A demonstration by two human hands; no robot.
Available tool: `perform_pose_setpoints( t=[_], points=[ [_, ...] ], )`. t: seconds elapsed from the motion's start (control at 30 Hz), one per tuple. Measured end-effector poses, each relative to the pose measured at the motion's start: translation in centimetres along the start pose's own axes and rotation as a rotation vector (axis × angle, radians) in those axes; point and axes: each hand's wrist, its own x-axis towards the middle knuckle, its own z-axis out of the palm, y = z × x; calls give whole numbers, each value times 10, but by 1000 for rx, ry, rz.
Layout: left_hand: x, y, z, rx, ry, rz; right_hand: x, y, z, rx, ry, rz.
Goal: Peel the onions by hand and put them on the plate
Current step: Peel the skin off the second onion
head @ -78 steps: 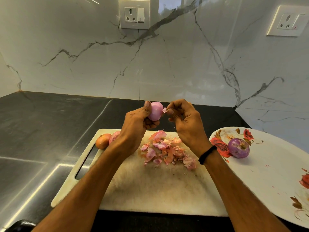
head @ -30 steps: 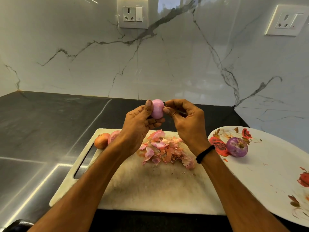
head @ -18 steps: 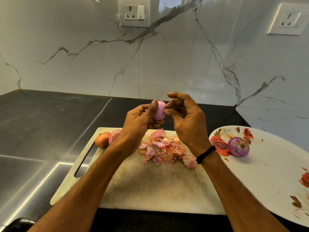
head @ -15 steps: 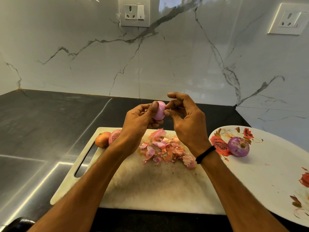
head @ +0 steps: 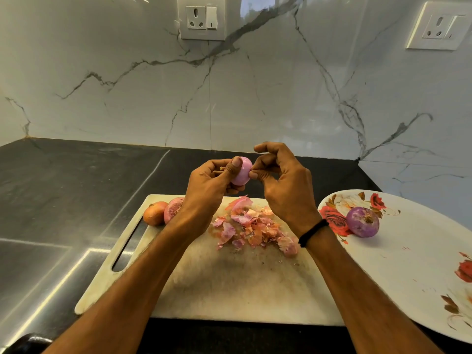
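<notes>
- Marble-veined wall panels back a black counter [head: 76, 187], and a pale cutting board [head: 229, 284] lies across the lower middle of the frame.
- Above the board, near frame centre, the left hand [head: 207, 190] is curled round the held onion [head: 242, 172], with its thumb pressed flat on the smooth pink face.
- The right hand [head: 283, 190] has thumb and forefinger pinched together at that onion's right edge, the other fingers loosely curled and lifted. Whether a shred of skin sits in the pinch is too small to tell.
- The held onion looks almost bare, so the step in hand is likely clearing the last thin bits.
- To do it well, catch the loose edge with a nail and pull along the curve rather than straight out. Thin skin will probably tear into slivers.
- Turn the onion with the left fingers to check the hidden far side and both ends.
- Work over the peel pile [head: 252, 228] just below, so scraps fall there.
- A firm but light grip seems wise, since a bare onion is likely slick.
- The flowered plate [head: 408, 264], at right, already carries one peeled onion [head: 362, 222].
- Two unpeeled onions [head: 154, 213] wait at the board's upper left.
</notes>
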Motion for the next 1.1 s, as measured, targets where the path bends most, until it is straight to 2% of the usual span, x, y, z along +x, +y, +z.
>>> perform_pose_setpoints(
  t=[0.23,0.43,0.63,0.87,1.1],
  points=[
    [1,-1,2,-26,16,-32,0,-3,-3,8,-16,-22],
    [4,2,-1,-80,39,-60,3,-4,-8,78,16,59],
    [1,3,0,-72,2,-68,2,-4,-3,124,14,105],
    [-1,4,3,-78,-34,-92,-2,-6,4,167,89,134],
    [-5,5,6,-97,-96,-110,-4,-5,9,100,107,155]
  ],
)
